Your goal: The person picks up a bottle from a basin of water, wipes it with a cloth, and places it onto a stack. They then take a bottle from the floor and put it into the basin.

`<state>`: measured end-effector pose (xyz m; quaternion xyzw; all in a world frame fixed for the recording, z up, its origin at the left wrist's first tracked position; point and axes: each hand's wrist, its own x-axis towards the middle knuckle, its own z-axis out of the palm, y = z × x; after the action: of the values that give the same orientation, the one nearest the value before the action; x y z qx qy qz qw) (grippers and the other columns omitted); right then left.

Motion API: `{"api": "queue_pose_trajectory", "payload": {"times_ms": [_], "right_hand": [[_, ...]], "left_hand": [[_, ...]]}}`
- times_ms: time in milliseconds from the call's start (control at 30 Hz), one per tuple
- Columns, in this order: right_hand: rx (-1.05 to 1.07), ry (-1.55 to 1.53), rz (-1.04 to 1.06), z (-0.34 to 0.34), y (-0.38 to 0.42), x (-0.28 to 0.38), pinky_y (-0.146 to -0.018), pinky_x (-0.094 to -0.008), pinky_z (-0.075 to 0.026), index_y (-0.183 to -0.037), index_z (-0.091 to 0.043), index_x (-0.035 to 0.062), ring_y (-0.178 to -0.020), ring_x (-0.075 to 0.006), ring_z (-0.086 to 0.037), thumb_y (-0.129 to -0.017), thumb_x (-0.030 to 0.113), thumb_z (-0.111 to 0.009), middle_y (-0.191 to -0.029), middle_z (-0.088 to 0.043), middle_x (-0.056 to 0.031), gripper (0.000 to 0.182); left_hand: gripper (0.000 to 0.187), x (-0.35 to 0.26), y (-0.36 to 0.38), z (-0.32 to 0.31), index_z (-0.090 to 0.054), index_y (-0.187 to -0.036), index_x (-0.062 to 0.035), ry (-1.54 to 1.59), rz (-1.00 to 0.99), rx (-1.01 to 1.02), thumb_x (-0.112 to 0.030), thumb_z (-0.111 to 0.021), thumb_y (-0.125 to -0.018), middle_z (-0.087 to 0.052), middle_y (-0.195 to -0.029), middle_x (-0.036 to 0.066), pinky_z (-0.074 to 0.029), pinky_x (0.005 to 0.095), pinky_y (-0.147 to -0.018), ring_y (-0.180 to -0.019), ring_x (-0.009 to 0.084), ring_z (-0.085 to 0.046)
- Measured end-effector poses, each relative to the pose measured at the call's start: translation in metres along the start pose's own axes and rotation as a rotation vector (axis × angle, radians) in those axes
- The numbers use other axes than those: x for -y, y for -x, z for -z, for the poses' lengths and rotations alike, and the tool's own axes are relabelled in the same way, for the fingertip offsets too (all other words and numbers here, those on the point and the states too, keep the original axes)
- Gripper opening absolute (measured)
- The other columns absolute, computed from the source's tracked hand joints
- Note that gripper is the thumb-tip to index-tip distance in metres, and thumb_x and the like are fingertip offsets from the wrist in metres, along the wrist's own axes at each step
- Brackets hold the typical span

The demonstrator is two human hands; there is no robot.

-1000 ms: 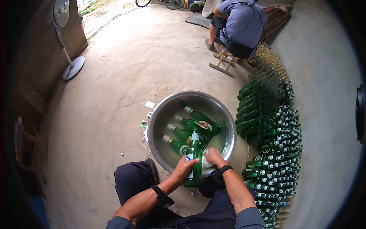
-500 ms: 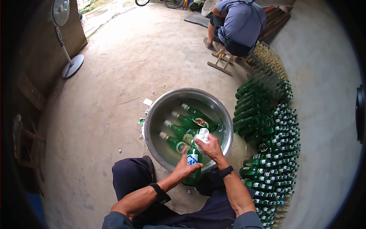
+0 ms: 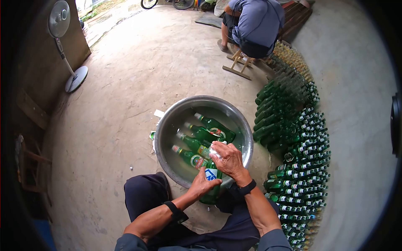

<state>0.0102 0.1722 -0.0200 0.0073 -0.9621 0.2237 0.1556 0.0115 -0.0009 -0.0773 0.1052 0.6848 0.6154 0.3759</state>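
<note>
While hands (image 3: 215,171) grip it, glossy green glass bottle (image 3: 211,188), round steel basin (image 3: 167,125).

Bare concrete floor (image 3: 138,71), standing fan (image 3: 63,42) by a wooden wall (image 3: 29,71).

Bottle (image 3: 212,184) labels: no legible txt.

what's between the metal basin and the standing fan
Mostly bare concrete floor in the head view, from the basin to the fan; only small white and green scraps lie by the basin's rim.
</note>
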Motion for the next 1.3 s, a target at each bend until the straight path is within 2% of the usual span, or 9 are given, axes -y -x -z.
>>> {"api": "queue_pose_trajectory", "payload": {"times_ms": [267,400,533,567,667,700,967,1200,1300], "right_hand": [[-0.151,-0.082,-0.104,-0.003,-0.007,-0.022,-0.075,-0.0438,-0.054,-0.087,-0.066,0.0066,-0.080,-0.0326,-0.066,-0.083,0.013,-0.074,-0.089,-0.066,-0.0110,0.012],[-0.370,-0.093,-0.147,-0.012,-0.007,-0.041,-0.074,-0.0431,-0.055,-0.092,-0.067,0.0044,-0.080,-0.0364,-0.066,-0.085,0.013,-0.075,-0.091,-0.066,-0.0142,0.014],[-0.252,-0.396,-0.418,-0.025,0.003,-0.048,-0.084,-0.0401,-0.056,-0.120,-0.063,-0.0015,-0.094,-0.0343,-0.070,-0.089,0.017,-0.074,-0.107,-0.070,-0.0212,0.038],[-0.161,-0.432,-0.453,-0.026,0.006,-0.049,-0.086,-0.0368,-0.055,-0.131,-0.057,-0.0048,-0.099,-0.0280,-0.070,-0.090,0.020,-0.073,-0.113,-0.070,-0.0225,0.050],[0.021,-0.596,-0.498,-0.019,0.008,-0.038,-0.084,-0.0332,-0.055,-0.131,-0.057,-0.0051,-0.096,-0.0211,-0.068,-0.090,0.021,-0.074,-0.108,-0.071,-0.0181,0.052],[0.085,-0.638,-0.483,-0.013,0.007,-0.031,-0.081,-0.0290,-0.054,-0.128,-0.058,-0.0061,-0.092,-0.0140,-0.064,-0.090,0.022,-0.075,-0.102,-0.071,-0.0112,0.050],[0.096,-1.053,-0.672,-0.003,0.001,-0.027,-0.071,-0.0251,-0.050,-0.106,-0.070,-0.0003,-0.081,-0.0064,-0.060,-0.090,0.026,-0.076,-0.092,-0.070,-0.0005,0.031],[-0.001,-1.210,-0.900,-0.011,0.000,-0.040,-0.071,-0.0254,-0.053,-0.095,-0.071,0.0002,-0.076,-0.0110,-0.066,-0.087,0.022,-0.076,-0.083,-0.071,-0.0027,0.024],[-0.046,-1.404,-0.818,-0.004,0.000,-0.034,-0.072,-0.0276,-0.057,-0.095,-0.070,0.0012,-0.076,-0.0149,-0.069,-0.087,0.024,-0.076,-0.084,-0.072,-0.0070,0.025]], "left_hand": [[0.069,-0.025,0.019,-0.001,-0.049,-0.126,0.0027,0.066,0.000,0.092,-0.030,-0.083,-0.075,-0.063,-0.099,0.009,-0.052,0.0311,-0.077,-0.087,0.0168,-0.062],[0.079,-0.021,0.016,-0.004,-0.049,-0.126,0.0082,0.081,0.059,0.112,-0.037,-0.083,-0.071,-0.064,-0.104,0.017,-0.053,0.0360,-0.081,-0.091,0.0230,-0.064],[0.064,-0.027,0.014,-0.001,-0.051,-0.122,0.0034,0.182,0.064,0.104,-0.027,-0.082,-0.074,-0.062,-0.096,0.009,-0.051,0.0314,-0.076,-0.085,0.0157,-0.061],[0.064,-0.030,0.014,0.001,-0.051,-0.122,0.0034,0.185,0.064,0.101,-0.027,-0.082,-0.074,-0.062,-0.096,0.009,-0.051,0.0314,-0.076,-0.085,0.0157,-0.061],[0.075,-0.033,0.014,0.008,-0.050,-0.125,0.0071,0.092,0.079,0.087,-0.036,-0.082,-0.072,-0.064,-0.105,0.018,-0.053,0.0369,-0.083,-0.093,0.0247,-0.065],[0.076,-0.026,0.010,0.008,-0.049,-0.126,0.0065,0.106,0.027,0.050,-0.035,-0.082,-0.072,-0.064,-0.106,0.018,-0.053,0.0370,-0.083,-0.094,0.0247,-0.065],[0.080,-0.038,0.024,0.009,-0.043,-0.132,0.0044,0.068,-0.028,0.093,-0.034,-0.082,-0.072,-0.063,-0.109,0.017,-0.053,0.0367,-0.085,-0.097,0.0242,-0.064],[0.080,-0.052,0.028,0.006,-0.043,-0.132,0.0042,0.126,0.025,0.147,-0.034,-0.082,-0.073,-0.062,-0.108,0.015,-0.053,0.0353,-0.085,-0.097,0.0217,-0.063],[0.078,-0.046,0.027,0.005,-0.044,-0.133,0.0030,0.345,0.033,0.229,-0.033,-0.081,-0.075,-0.062,-0.108,0.013,-0.053,0.0336,-0.084,-0.096,0.0186,-0.063]]}}
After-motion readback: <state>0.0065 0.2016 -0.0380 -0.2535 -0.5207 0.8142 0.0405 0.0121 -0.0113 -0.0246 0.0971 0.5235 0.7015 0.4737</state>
